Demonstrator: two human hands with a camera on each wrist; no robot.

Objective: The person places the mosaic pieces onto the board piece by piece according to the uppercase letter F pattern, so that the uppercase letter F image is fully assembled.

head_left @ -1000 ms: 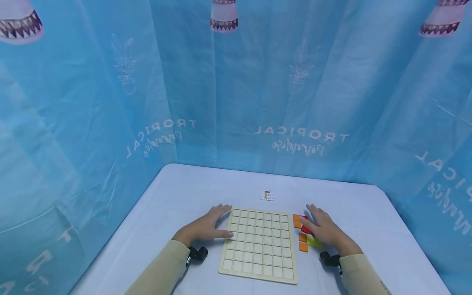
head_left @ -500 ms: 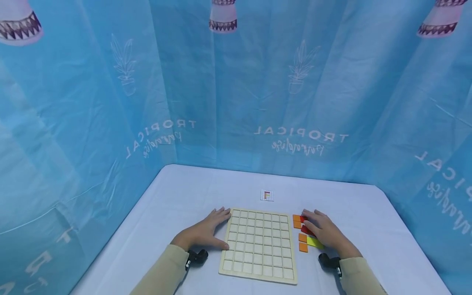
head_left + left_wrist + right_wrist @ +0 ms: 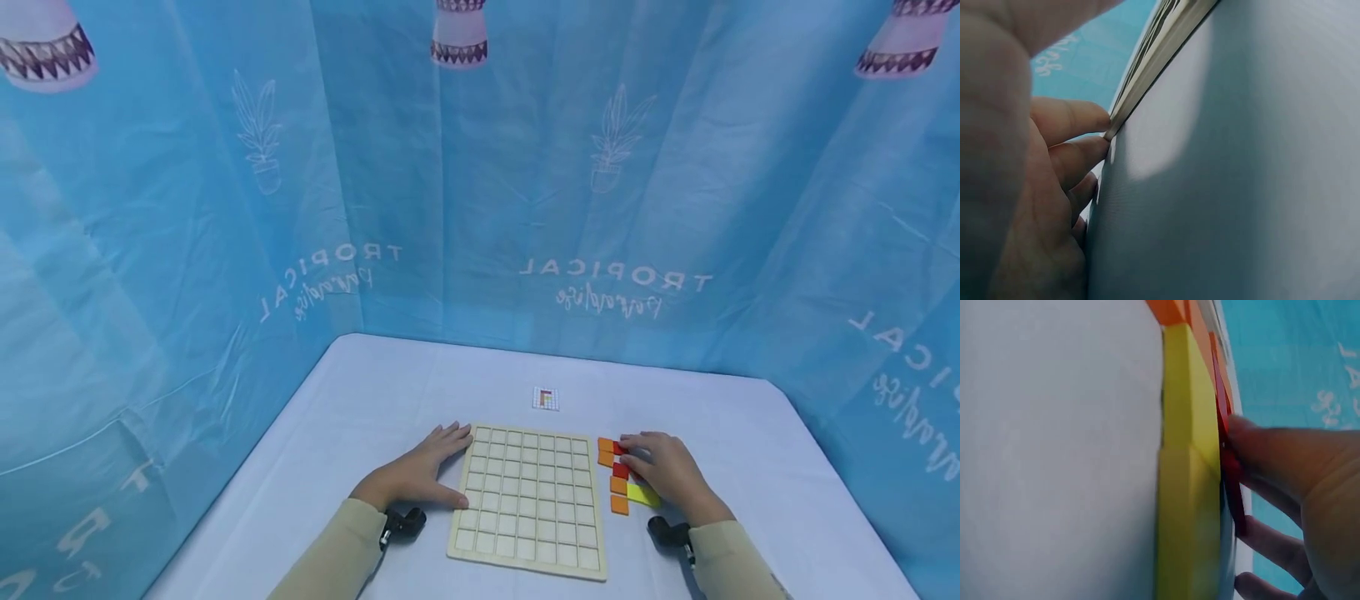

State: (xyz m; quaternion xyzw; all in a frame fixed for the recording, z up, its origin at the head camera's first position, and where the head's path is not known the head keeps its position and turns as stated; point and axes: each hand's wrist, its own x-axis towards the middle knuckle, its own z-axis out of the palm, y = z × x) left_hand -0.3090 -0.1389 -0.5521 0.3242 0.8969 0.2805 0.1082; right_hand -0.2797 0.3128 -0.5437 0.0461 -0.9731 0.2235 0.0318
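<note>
A pale wooden grid board [image 3: 528, 500] with rows of square recesses lies flat on the table. My left hand [image 3: 416, 471] rests along its left edge, fingers and thumb spread; in the left wrist view, fingertips [image 3: 1100, 119] meet the board's rim. Right of the board, my right hand [image 3: 671, 468] bends over the tiles and pinches a red tile [image 3: 1233, 481] between thumb and fingers. It leans at an angle in the right wrist view. Just nearer lies another red tile [image 3: 621, 471]. Yellow tiles [image 3: 642, 494] and orange tiles [image 3: 618, 504] lie close below that hand.
More orange tiles [image 3: 605, 452] sit by the board's upper right edge. A small printed grid card [image 3: 546, 398] with a coloured pattern lies beyond the board. Blue curtains [image 3: 480, 208] hang behind and beside the white-covered table [image 3: 420, 375].
My right hand has lowered onto the red tiles and drawn its fingers in, baring more of the nearer red one. My left thumb has slid nearer along the board's edge.
</note>
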